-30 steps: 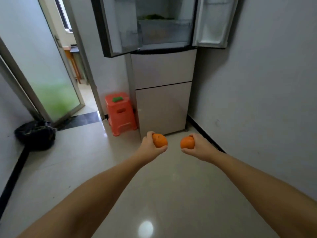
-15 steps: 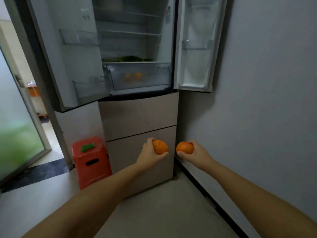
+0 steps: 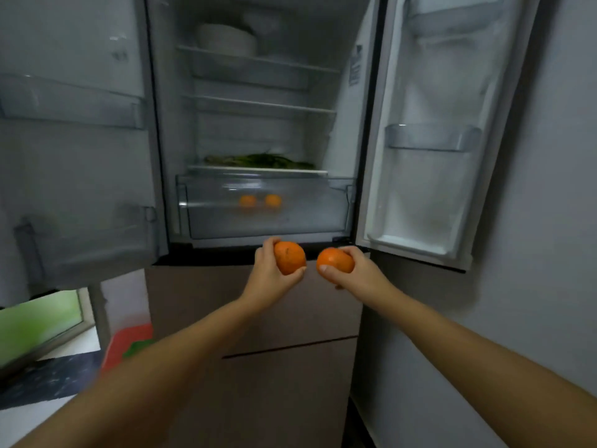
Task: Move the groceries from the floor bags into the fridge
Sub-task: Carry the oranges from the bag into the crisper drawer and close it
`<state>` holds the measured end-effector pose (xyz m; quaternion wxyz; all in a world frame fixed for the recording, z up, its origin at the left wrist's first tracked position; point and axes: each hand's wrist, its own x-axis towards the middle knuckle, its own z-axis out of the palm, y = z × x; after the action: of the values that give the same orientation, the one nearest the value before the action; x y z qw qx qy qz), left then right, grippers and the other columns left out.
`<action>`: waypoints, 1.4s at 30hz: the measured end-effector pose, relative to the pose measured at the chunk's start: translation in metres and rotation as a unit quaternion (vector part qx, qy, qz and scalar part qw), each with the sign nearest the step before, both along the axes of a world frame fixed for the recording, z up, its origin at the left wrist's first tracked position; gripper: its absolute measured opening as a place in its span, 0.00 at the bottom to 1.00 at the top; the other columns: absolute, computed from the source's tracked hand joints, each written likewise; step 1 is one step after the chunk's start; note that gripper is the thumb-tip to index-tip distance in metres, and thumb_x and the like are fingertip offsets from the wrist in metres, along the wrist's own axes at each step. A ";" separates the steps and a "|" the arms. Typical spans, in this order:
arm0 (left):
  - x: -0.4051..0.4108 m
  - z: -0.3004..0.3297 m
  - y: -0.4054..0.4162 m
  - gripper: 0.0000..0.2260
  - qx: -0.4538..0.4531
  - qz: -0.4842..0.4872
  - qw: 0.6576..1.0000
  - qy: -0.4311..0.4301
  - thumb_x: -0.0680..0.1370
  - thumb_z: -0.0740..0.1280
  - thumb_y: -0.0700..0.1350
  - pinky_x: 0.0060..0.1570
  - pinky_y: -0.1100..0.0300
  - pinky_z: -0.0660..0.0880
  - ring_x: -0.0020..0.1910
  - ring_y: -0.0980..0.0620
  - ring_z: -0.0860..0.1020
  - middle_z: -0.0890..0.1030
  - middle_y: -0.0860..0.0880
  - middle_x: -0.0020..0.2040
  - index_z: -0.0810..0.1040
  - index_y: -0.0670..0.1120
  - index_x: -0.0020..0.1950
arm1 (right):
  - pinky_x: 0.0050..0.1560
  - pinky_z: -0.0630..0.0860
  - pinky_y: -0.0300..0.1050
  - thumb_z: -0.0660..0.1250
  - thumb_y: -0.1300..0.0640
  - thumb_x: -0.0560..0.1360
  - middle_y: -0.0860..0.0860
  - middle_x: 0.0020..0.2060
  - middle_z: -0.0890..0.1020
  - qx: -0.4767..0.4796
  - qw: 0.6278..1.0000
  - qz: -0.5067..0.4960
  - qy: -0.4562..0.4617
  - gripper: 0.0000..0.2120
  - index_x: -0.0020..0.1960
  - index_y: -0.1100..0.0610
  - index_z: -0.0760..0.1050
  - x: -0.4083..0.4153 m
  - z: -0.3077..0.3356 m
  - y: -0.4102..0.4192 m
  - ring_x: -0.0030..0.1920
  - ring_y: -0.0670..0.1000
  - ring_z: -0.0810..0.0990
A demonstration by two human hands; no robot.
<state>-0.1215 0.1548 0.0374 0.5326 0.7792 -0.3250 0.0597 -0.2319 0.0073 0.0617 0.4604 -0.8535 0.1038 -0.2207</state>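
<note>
My left hand grips an orange, and my right hand grips a second orange. Both are held side by side just below the lower edge of the open fridge compartment. The clear crisper drawer sits directly above my hands, pushed in, with two oranges showing through its front. Leafy greens lie on the shelf over the drawer. No floor bags are in view.
Both fridge doors stand open, the left door and the right door with its shelf bins. A white bowl sits on the top shelf. A red stool stands at the lower left. A grey wall runs close on the right.
I have come closer to the fridge and my view has tilted up. Both hands with their oranges have risen from the floor level to just under the crisper drawer.
</note>
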 end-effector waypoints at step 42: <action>0.443 0.097 -0.252 0.39 0.573 -0.158 0.764 -0.251 0.71 0.72 0.57 0.64 0.47 0.66 0.66 0.40 0.69 0.68 0.40 0.68 0.55 0.47 0.75 | 0.60 0.76 0.51 0.74 0.47 0.70 0.52 0.65 0.66 -0.415 0.741 0.089 0.521 0.38 0.71 0.55 0.57 0.522 0.091 -0.240 0.66 0.59 0.71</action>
<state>0.3218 -0.0970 0.1341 -0.1111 0.8343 -0.5392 -0.0294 0.2896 -0.2324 0.1531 -0.0472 -0.9475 0.1489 0.2789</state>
